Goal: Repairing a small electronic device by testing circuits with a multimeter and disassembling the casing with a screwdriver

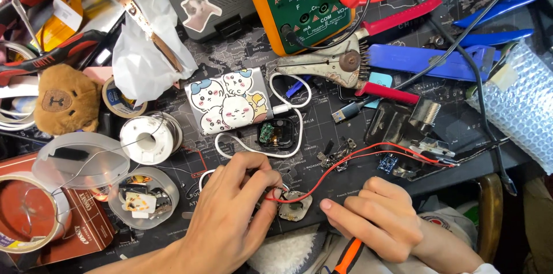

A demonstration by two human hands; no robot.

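Your L hand (233, 213) fingers pinch the red wire (345, 161) by the small round part (295, 205); R hand (377, 216) curled loosely, empty, w/ forefinger beside it.

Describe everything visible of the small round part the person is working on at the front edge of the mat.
The small round part is a pale, greyish disc with an uneven rim and a darker centre, lying flat on the dark mat near its front edge. The left hand pinches a red wire right at its left side; the right hand rests just to its right, forefinger pointing at it. Finer detail is too small to tell.
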